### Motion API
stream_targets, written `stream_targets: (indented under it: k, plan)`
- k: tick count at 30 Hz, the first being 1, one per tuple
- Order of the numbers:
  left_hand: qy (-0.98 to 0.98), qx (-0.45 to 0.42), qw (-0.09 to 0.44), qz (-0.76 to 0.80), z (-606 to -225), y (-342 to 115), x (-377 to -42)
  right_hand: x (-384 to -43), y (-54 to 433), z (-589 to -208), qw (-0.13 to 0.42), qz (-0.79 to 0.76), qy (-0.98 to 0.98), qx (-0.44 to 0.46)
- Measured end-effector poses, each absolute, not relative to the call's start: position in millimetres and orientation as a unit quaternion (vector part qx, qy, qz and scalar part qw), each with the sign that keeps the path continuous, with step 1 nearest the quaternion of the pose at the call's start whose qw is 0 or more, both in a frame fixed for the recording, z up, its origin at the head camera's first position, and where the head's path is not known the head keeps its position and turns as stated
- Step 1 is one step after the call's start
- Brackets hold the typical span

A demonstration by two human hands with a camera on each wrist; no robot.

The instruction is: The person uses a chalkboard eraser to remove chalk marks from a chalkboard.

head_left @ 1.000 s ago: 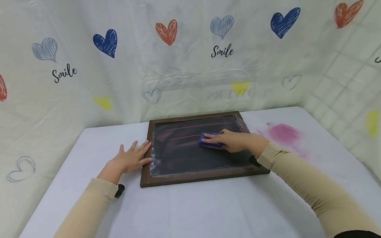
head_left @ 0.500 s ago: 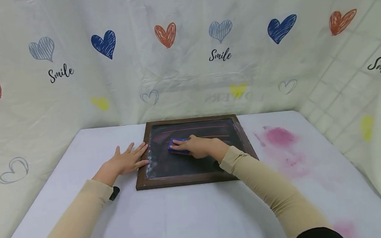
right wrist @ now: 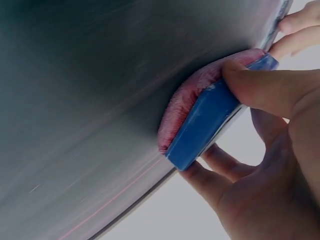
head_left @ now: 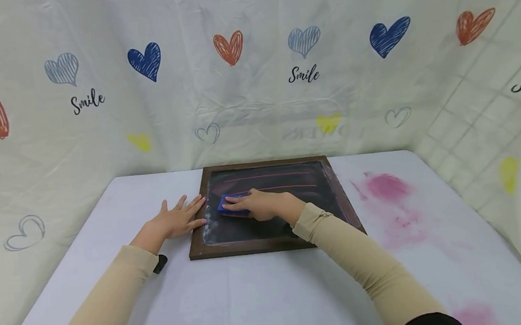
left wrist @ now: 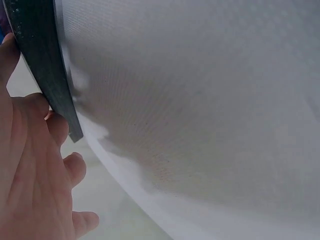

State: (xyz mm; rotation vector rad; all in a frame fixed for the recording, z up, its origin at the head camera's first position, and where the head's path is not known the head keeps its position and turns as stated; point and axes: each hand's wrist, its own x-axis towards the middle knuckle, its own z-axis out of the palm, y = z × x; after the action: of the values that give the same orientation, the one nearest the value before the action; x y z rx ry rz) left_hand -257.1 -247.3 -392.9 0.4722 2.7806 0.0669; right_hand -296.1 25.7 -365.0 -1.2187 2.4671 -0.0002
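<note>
A wood-framed chalkboard (head_left: 265, 228) lies on the white table, with two pink chalk lines across its far half and faint smears below. My right hand (head_left: 264, 204) grips a blue chalkboard eraser (head_left: 233, 205) near the board's left side. In the right wrist view, the eraser's pink-stained felt (right wrist: 192, 95) is against the dark surface, with the thumb on one side of the blue back and fingers on the other. My left hand (head_left: 173, 223), fingers spread, rests on the left edge of the frame; in the left wrist view its fingertips touch the frame edge (left wrist: 45, 60).
Pink chalk dust (head_left: 388, 187) marks the table right of the board, with another pink patch (head_left: 476, 315) near the front right. A pale curtain (head_left: 260, 96) printed with hearts hangs behind the table and along its sides.
My right hand has moved the eraser leftward across the board, from right of its middle to near the left side. The left hand has stayed on the frame.
</note>
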Motion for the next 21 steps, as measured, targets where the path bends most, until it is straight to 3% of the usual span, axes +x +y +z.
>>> stream_targets:
  k: [11,21]
  plan:
    - [0.973,0.168,0.156,0.022,-396.5,-248.4,-259.4,-313.5,97.9,-360.0,0.212,-0.054,0.885,-0.41]
    - [0.973,0.163,0.162,0.018,-394.1,-249.4,-257.4,-320.5,168.3,-361.2,0.174,-0.087,0.888,-0.417]
